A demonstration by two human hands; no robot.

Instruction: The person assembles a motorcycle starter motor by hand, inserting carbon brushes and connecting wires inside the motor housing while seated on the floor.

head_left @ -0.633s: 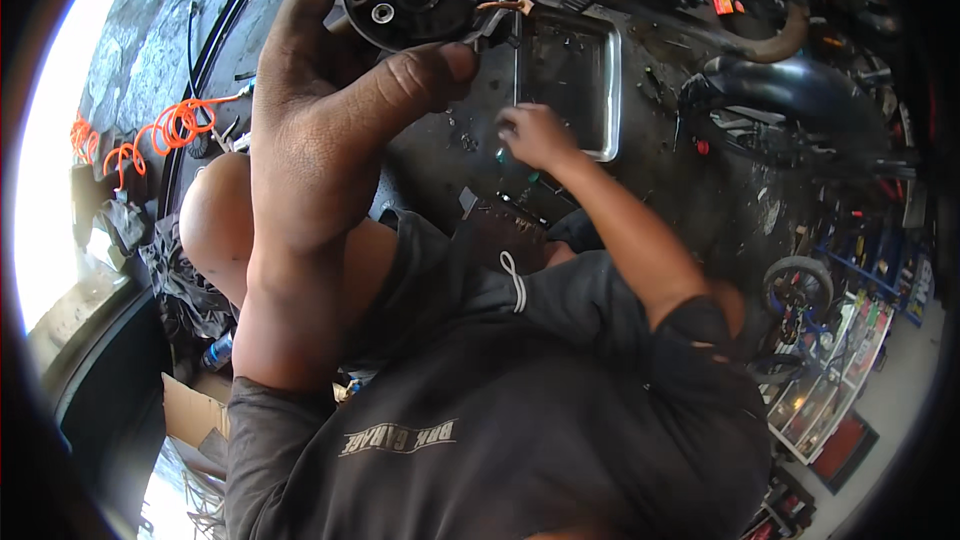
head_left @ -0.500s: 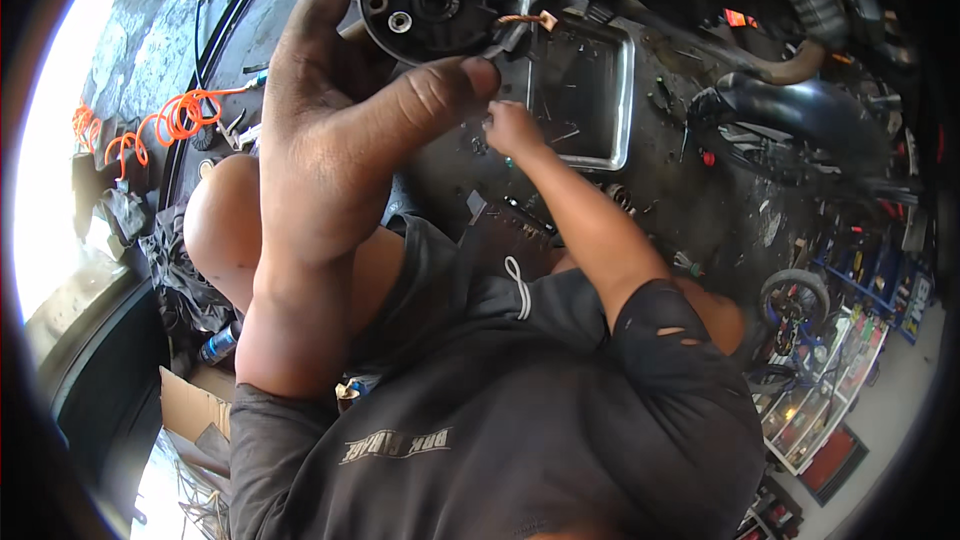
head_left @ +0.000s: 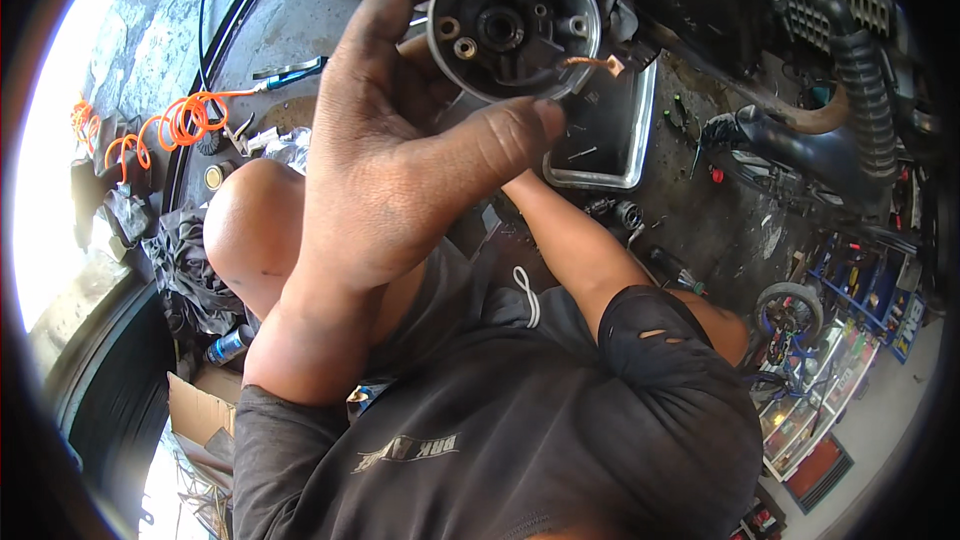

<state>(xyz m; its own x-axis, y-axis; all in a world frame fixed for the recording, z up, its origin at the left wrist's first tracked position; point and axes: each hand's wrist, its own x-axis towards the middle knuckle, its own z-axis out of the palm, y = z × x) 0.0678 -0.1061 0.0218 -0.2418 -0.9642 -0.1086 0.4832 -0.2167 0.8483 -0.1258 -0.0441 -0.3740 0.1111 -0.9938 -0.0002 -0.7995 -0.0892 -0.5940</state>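
Raised at the top middle, my left hand (head_left: 390, 160) grips a round, open metal housing (head_left: 522, 65) by its rim, thumb on the near side and fingers round the far left. The housing looks like part of a small motor. Inside it are a central bore, small holes and a brass-coloured bush. A braided copper lead (head_left: 590, 61) with a flat end tab pokes out over its right rim. My right forearm (head_left: 570, 230) reaches up behind the left hand, which hides my right hand and its fingers. Just beyond that forearm lies a metal tray (head_left: 640, 145).
Loose pins lie in the tray; a cylindrical metal part (head_left: 628, 214) rests on the dark floor beside it. Motorcycle parts, including a ribbed tube (head_left: 865, 90), fill the upper right. On the left are an orange coiled air hose (head_left: 190, 120) and a cardboard box (head_left: 200, 410).
My left hand and the housing have shifted right and slightly down in the picture. My right hand, visible near the tray before, is now hidden behind the left. The whole view has shifted slightly.
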